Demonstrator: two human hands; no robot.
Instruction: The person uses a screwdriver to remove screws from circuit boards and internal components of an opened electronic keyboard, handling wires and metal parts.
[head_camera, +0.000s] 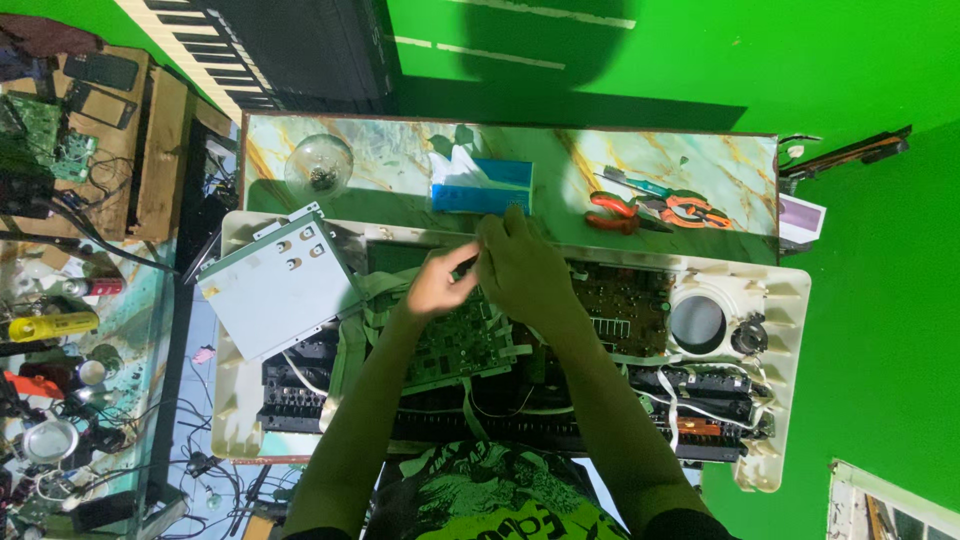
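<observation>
Meeting at the frame's centre, both hands work over the green circuit board (455, 345) inside the opened keyboard casing (780, 290); left hand (437, 285) fingers pinch a small dark part, right hand (522, 268) fingers curl together, grip hidden.

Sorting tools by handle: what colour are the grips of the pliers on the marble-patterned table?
Orange-red, with darker parts; the pliers show best in the head view.

A marbled green bench (400, 150) carries an opened cream keyboard casing (780, 300), a clear glass bulb (318, 165), a blue tissue box (482, 185), orange-handled pliers (612, 212) and cutters (690, 212).
</observation>
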